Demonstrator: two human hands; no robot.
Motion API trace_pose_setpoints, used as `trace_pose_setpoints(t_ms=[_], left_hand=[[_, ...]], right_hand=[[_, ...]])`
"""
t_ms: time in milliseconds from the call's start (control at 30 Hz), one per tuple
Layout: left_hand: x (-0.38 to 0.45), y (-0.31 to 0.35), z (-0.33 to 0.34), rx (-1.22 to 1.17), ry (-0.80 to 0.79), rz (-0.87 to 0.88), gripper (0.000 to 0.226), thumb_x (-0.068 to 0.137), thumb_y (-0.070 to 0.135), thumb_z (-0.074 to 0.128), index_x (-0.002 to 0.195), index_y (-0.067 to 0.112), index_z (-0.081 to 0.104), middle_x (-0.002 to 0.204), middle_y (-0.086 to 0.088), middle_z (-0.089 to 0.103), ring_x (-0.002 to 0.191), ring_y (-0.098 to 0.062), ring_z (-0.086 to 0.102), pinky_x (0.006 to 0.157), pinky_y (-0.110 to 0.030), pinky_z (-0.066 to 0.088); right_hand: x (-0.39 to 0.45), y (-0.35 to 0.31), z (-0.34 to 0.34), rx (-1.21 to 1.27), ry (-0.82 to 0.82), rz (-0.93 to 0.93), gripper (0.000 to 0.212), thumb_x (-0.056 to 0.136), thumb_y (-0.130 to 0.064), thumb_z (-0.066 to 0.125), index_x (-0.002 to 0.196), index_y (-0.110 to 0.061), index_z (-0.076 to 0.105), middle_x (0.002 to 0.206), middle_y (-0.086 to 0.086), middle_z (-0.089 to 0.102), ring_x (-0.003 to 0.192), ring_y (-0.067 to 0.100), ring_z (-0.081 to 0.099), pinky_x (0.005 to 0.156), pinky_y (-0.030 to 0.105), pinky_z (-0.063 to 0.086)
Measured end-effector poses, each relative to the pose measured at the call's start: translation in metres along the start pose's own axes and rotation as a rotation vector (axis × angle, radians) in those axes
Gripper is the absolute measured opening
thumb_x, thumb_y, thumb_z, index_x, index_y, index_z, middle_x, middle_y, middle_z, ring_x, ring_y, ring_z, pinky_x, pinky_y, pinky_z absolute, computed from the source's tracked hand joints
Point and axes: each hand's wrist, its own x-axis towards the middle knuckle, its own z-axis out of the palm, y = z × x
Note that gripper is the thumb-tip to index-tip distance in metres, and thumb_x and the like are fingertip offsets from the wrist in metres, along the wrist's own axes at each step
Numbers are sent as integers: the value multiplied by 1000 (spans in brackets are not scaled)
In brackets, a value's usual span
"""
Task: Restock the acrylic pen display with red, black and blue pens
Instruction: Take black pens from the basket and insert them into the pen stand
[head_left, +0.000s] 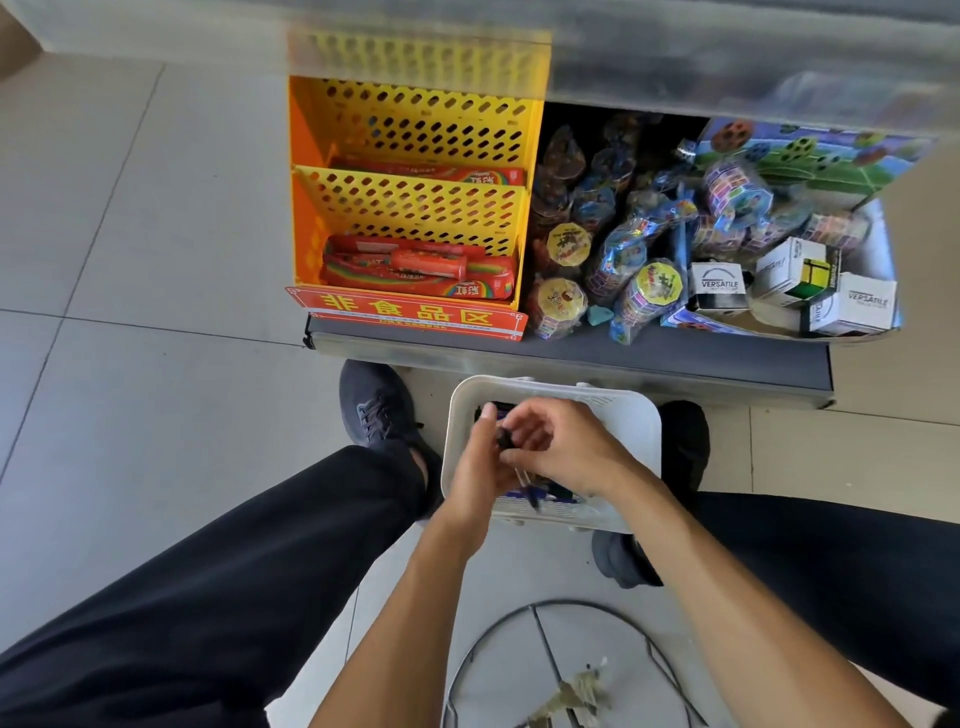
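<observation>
Gathering step, most likely — picking pens out of the white plastic basket (631, 415) on the floor, between the two dark shoes. Left hand (475, 467) curled round a small bunch of pens (524, 480), dark caps up near the thumb, tips poking down toward the basket's near edge. Right hand (563, 449) bent over the same bunch, fingers (524, 457) pinching at it — sorting or adding one, hard to tell which. Colours mostly hidden; a bit of black and blue showing, no red seen.

No acrylic pen display anywhere in view, so nothing restocked yet as far as can be judged. Next: lift the bunch, look up, find the display, drop each colour in its own slot.

Just ahead, a low shelf with a yellow holed metal rack (410, 208) of red candy packs (415, 270), a red sign with yellow letters (408, 312), a heap of shiny toy packets (618, 249) and small white cube boxes (789, 273). Close behind the basket, a thin grey wire hoop (566, 605) on the floor — easy to trip on when standing up.
</observation>
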Motion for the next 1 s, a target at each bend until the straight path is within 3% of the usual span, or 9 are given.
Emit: trace_pose_setpoints(t_ms=[100,200,267,400,533,600,700,867,1000], left_hand=[[-2,-1,-1,54,83,50,49,103,54,40,110,14,67,82,5,67,62,-10,60,55,-23,42],[-4,-7,-18,108,343,54,29,99,37,62,79,17,55,56,10,46,42,-3,36,43,-18,30],[-2,-9,-29,22,449,31,27,100,30,62,79,14,55,49,9,39,40,-6,32,41,-21,28],[-2,-13,-40,-93,459,9,31,108,30,45,104,12,71,52,7,31,43,-7,25,41,-21,24],[1,-15,-42,-150,450,-13,30,108,26,43,114,15,70,57,2,39,45,-9,31,41,-21,26],[1,-14,-43,-183,450,-27,28,106,24,46,114,13,71,59,-1,43,46,-11,33,41,-21,26],[2,-9,-45,-204,442,-26,27,105,24,50,115,12,72,62,-4,50,45,-10,33,40,-20,26],[3,-8,-43,-258,434,-44,24,101,15,52,113,12,72,69,-8,63,44,-9,28,41,-20,22],[2,-8,-31,-128,548,-26,12,93,23,67,97,16,76,80,-6,76,47,-7,41,51,-21,36]], right_hand=[[11,4,3,355,-63,4,48,78,-3,84,117,-24,65,96,3,77,90,20,76,84,35,62],[26,17,7,497,149,141,23,89,-4,73,109,-16,68,94,8,77,90,23,75,83,30,62],[39,37,20,297,273,278,13,91,-10,70,101,-19,68,89,3,75,85,19,74,80,31,62],[56,59,59,-65,50,289,20,94,-17,68,114,-21,68,102,-5,71,95,13,68,79,25,54],[73,59,88,-9,-23,466,18,90,-22,69,90,-5,73,89,8,72,92,28,70,85,38,57],[79,58,101,3,-33,477,13,88,-23,70,86,-10,66,94,11,71,96,30,69,91,42,56],[83,52,113,-17,-24,459,12,91,-26,67,95,-14,66,96,6,67,100,27,65,87,35,51],[72,50,101,30,-10,492,5,85,-21,69,83,-16,69,91,3,70,94,24,66,82,34,52],[33,45,72,46,14,422,12,86,-23,76,98,-22,75,87,-8,69,84,11,62,65,22,44]])
